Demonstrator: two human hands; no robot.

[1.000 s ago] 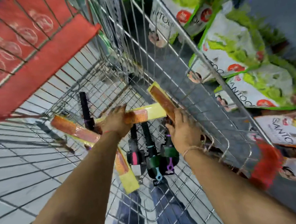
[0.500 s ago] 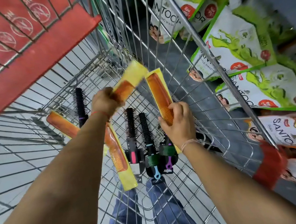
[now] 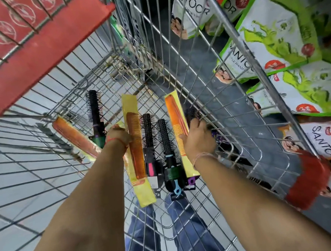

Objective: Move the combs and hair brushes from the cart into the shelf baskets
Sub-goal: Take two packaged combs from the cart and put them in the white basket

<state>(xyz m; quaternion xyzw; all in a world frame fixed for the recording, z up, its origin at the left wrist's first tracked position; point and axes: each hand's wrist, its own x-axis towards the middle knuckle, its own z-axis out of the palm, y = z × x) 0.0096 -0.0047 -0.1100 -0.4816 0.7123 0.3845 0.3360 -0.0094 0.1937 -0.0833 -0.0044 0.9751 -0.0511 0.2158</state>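
Wire cart (image 3: 214, 89) has everything on its floor. Left hand (image 3: 117, 137) fingers are wrapped on a packaged comb (image 3: 135, 142), right hand (image 3: 198, 136) pinches another comb (image 3: 177, 115). Round brushes (image 3: 165, 142) lie between them. Probably light, stiff, slick sleeves, so grab mid-length.

In the wire cart (image 3: 236, 158) I count three orange combs in yellow sleeves: one at left (image 3: 75, 137), one in the middle (image 3: 136, 148), one at right (image 3: 178, 123). There are four round hair brushes (image 3: 95, 113) (image 3: 149, 140) (image 3: 166, 144) (image 3: 192, 114), the last partly hidden. Two hands (image 3: 118, 136) (image 3: 198, 135) are visible.
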